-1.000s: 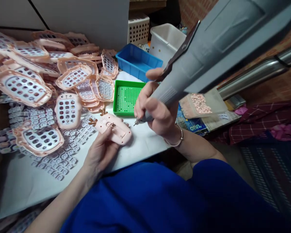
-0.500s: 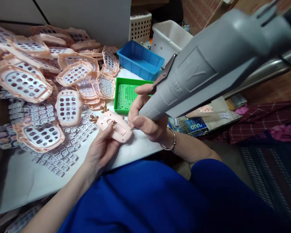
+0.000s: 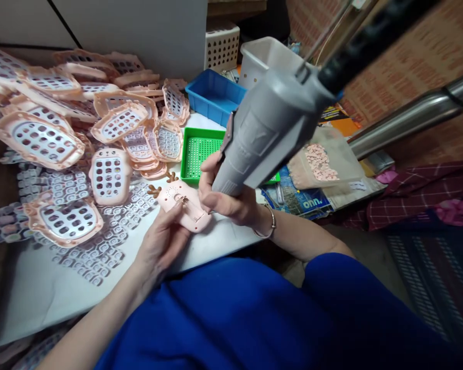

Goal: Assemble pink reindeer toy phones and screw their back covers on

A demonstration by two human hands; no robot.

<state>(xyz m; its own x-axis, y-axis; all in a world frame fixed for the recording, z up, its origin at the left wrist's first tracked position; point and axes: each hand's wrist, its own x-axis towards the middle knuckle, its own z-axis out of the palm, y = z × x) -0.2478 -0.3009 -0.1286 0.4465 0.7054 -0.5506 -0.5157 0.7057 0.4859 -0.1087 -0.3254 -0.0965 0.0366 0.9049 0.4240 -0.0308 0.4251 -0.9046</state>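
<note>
A pink toy phone [image 3: 191, 208] with brown antlers lies back side up in my left hand [image 3: 164, 239], its battery compartment uncovered. My left thumb presses near metal contacts in that compartment. My right hand [image 3: 231, 203] is wrapped round the lower end of a grey electric screwdriver [image 3: 254, 128], tilted with its top leaning right. The driver's tip meets the toy's right edge, but my fingers hide the exact contact. Left of the toy lie pink front shells [image 3: 110, 177] with round holes, and sheets of small clear-grey button pads [image 3: 96, 257].
Behind my hands stand a green perforated basket [image 3: 196, 154], a blue bin [image 3: 212, 97] and a white tub [image 3: 262, 56]. A clear box [image 3: 324, 159] of small pink parts sits at right. A metal pole [image 3: 416, 115] slants beyond it.
The screwdriver's top has swung left and become more upright, uncovering the clear box of pink parts. My right hand has shifted slightly left; my left hand still holds the toy phone.
</note>
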